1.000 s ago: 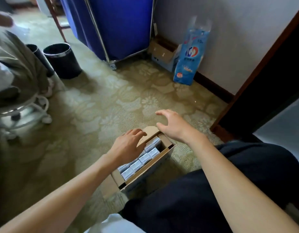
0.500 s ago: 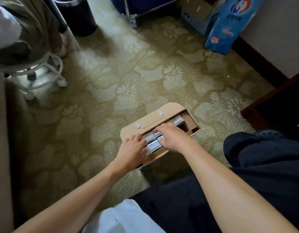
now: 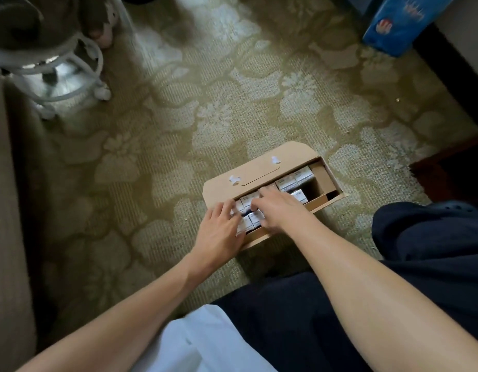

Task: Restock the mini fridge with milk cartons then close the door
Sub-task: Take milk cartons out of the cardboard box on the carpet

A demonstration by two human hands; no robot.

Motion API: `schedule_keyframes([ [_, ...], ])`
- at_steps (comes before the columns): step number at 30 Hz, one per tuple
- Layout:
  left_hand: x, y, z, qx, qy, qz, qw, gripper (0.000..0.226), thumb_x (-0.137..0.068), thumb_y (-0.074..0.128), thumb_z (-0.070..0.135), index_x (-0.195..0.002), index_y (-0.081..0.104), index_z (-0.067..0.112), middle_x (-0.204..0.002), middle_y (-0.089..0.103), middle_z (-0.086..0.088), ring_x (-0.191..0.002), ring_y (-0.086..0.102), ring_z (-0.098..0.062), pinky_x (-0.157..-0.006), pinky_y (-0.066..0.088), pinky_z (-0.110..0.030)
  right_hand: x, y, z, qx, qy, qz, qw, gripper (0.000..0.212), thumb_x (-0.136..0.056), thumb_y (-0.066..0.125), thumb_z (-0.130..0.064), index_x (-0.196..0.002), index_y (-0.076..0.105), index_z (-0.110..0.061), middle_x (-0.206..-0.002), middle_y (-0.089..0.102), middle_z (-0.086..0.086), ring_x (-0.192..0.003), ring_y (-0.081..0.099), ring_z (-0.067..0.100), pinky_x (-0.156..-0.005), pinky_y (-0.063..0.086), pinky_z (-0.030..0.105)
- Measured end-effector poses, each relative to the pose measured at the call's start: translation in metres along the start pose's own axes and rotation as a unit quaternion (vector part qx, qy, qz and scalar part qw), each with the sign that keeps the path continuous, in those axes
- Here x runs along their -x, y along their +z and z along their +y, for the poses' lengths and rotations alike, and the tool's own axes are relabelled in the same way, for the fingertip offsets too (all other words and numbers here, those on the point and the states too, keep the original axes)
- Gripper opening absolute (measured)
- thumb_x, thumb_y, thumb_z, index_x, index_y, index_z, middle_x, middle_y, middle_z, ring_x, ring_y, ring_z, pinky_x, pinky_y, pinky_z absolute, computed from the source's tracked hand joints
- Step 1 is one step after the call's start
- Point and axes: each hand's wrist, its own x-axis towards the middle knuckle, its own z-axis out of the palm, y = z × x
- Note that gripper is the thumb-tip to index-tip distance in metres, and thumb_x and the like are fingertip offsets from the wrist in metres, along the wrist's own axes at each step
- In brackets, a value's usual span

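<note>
Here, oblong cardboard box, glossy milk cartons

Looks down on an open box on carpet, flap folded back, cartons in rows inside. Shows left hand flat on near cartons, right hand beside it, fingers curled among them, grip unclear.

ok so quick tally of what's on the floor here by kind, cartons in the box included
milk cartons: 7 tops showing; more may hide under the left hand and right hand
cardboard box: 1
blue package: 1
stool: 1
total: 10 showing
</note>
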Motion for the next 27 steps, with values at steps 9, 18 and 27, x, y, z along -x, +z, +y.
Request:
schedule_keyframes([
  [9,-0.006,-0.003,0.007,-0.023,-0.029,-0.011,0.999,0.033,-0.084,0.067,0.039,-0.107,0.073,0.016,-0.131,0.051,-0.004,-0.115,0.048,-0.025,-0.094,0.044,-0.038,0.0,0.005,0.002,0.128,-0.086,0.029,0.988,0.029,-0.092,0.059,-0.026,-0.119,0.064,-0.016,-0.125,0.053,0.006,-0.119,0.049,0.026,-0.088,0.045,0.04],
  [18,-0.007,-0.009,-0.002,0.02,-0.039,-0.008,0.999,0.037,-0.075,0.069,0.047,-0.102,0.073,0.022,-0.123,0.052,0.006,-0.112,0.051,-0.017,-0.091,0.046,-0.036,-0.006,0.001,0.003,0.193,-0.08,0.019,0.978,0.024,-0.089,0.064,-0.019,-0.113,0.069,-0.016,-0.124,0.051,0.005,-0.118,0.046,0.025,-0.086,0.046,0.039],
  [27,-0.001,-0.031,0.005,0.072,-0.062,-0.025,0.995,0.047,-0.076,0.064,0.063,-0.103,0.059,0.025,-0.103,0.056,0.012,-0.086,0.058,-0.012,-0.066,0.051,-0.034,0.012,-0.015,0.001,0.106,-0.045,0.01,0.993,0.042,-0.079,0.072,-0.024,-0.114,0.054,-0.007,-0.114,0.053,0.011,-0.104,0.057,0.031,-0.082,0.053,0.041],
])
